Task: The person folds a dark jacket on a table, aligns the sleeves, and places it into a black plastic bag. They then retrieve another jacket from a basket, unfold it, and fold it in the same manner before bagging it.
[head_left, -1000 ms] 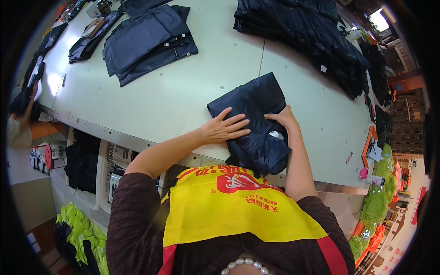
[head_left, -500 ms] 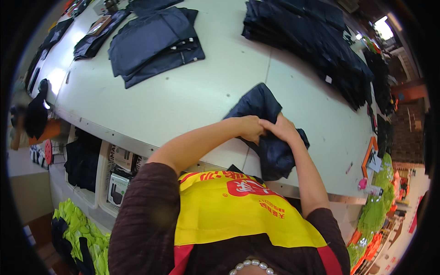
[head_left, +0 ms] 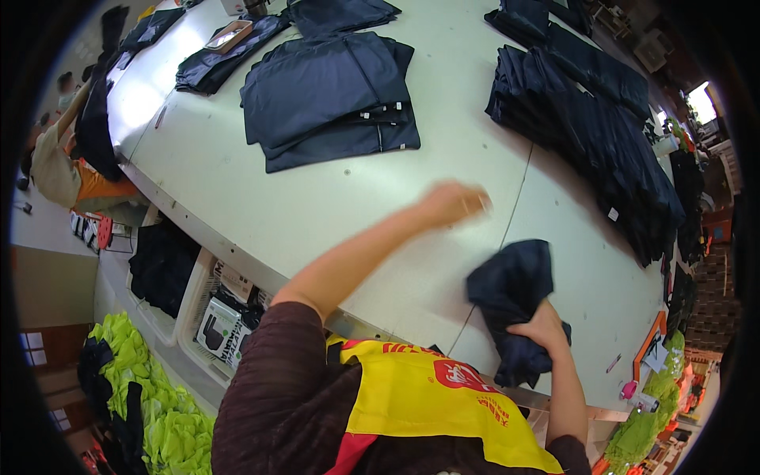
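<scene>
My right hand [head_left: 542, 328] grips a bunched dark navy garment [head_left: 518, 273] near the front edge of the pale table, its fingers partly hidden in the cloth. Apart from the garment, my left hand [head_left: 453, 203] hangs over the tabletop to its upper left. Motion blurs its fingers, which look curled, and a pale streak shows by the fingertips; whether anything is held there is unclear. Ahead of the left hand, a stack of dark folded garments [head_left: 317, 91] lies flat with small white tags along its edge.
A long pile of dark garments [head_left: 582, 142] covers the table's right side. An open small box [head_left: 229, 36] rests on garments at the far left. White baskets [head_left: 190, 317] stand beneath the table edge, near lime-green cloth [head_left: 150, 396]. Another person [head_left: 59, 170] handles dark cloth at left.
My left hand has left the garment and swung up and away from it. My right hand keeps hold of the cloth. The view has shifted, showing more of the left side and the other person.
</scene>
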Demonstrator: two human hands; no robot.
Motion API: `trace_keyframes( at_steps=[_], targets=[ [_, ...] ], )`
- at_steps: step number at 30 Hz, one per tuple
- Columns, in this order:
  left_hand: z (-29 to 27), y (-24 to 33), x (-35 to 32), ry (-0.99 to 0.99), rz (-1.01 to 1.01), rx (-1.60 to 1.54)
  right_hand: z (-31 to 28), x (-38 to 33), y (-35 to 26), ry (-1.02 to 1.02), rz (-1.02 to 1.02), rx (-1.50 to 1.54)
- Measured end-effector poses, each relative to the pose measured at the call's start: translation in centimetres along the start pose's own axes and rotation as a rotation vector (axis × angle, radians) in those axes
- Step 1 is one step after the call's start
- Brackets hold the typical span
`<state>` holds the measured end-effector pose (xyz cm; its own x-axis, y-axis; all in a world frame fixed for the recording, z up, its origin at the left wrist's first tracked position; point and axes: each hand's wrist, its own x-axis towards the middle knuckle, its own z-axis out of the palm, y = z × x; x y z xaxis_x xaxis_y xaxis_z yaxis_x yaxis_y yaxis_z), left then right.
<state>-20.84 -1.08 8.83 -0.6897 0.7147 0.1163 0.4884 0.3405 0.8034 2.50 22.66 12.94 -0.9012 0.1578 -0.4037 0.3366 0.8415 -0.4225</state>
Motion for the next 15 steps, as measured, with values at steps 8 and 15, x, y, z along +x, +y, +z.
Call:
trace_keyframes(
  at_steps=[8, 15],
  targets=[
    [-15.1, -18.2, 4.2, 0.533, -0.405, 0.773, -4.0, -5.4, 8.2, 0.357, 0.550, 1.226],
    [-16.5, -16.5, 2.3, 0.569, -0.226, 0.443, -4.0, -5.8, 12.0, 0.625, 0.739, 1.151]
  ],
)
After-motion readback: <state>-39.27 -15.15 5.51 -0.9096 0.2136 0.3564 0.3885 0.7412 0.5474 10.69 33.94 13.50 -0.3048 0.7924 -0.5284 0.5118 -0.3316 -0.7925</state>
